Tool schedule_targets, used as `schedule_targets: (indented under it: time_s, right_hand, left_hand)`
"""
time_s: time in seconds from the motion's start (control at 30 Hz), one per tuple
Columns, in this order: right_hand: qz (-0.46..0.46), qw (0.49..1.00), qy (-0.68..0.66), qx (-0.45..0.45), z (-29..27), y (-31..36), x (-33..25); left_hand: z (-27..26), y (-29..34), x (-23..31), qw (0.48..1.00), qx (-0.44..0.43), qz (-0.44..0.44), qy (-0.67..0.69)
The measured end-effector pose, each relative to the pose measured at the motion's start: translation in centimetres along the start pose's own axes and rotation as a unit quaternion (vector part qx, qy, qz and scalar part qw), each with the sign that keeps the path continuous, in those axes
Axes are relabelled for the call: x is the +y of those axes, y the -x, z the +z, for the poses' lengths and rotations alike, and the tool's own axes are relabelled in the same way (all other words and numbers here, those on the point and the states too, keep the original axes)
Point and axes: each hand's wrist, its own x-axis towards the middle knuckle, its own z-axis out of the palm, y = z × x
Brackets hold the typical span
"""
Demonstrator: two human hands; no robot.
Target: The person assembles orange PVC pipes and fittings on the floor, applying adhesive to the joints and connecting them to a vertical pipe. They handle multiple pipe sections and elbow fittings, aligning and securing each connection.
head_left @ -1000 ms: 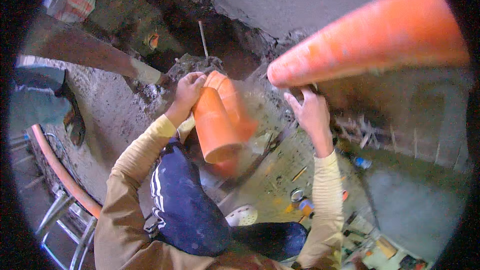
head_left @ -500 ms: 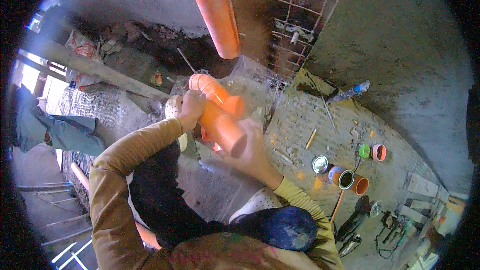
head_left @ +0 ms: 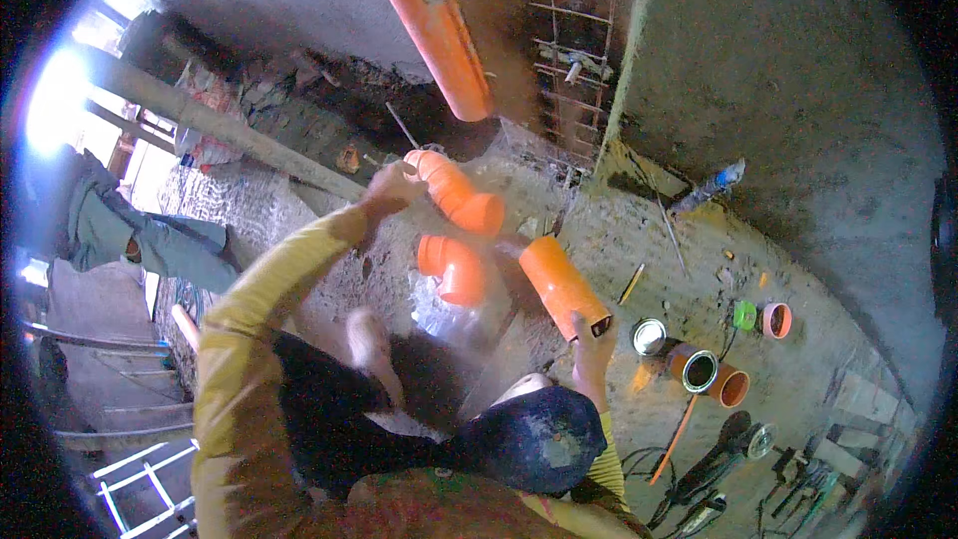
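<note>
Since the earlier frame, the short orange pipe (head_left: 559,284) has moved away from your left hand (head_left: 392,190) toward your right side, and the lower elbow fitting (head_left: 459,274) is now uncovered. Your right hand (head_left: 593,351) grasps this pipe at its near end; part of the fingers is hidden, and your knee (head_left: 544,439) covers some of the forearm. Your left hand is at the far end of the jointed orange fitting (head_left: 459,195); whether its fingers grip or only touch, I cannot tell. The lower elbow lies on crumpled clear plastic (head_left: 436,317), hard to make out. The long orange pipe (head_left: 434,30) is cut off above.
</note>
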Motion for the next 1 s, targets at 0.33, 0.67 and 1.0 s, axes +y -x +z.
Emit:
schedule_targets:
  time_s: [0.33, 0.67, 1.0]
  right_hand:
    - [-0.201, 0.957, 0.210, -0.013, -4.4, -1.3, 2.2]
    - [-0.179, 0.951, 0.242, 0.074, -4.7, 4.7, 1.2]
    - [-0.167, 0.970, 0.078, 0.158, -6.8, 1.7, 1.3]
  left_hand:
    - [17.5, -4.0, 8.4, 0.976, -0.003, -0.056, 0.209]
    - [18.2, -4.2, 9.3, 0.934, -0.064, -0.080, 0.341]
    - [21.3, 2.7, 14.8, 0.940, 0.150, -0.026, 0.304]
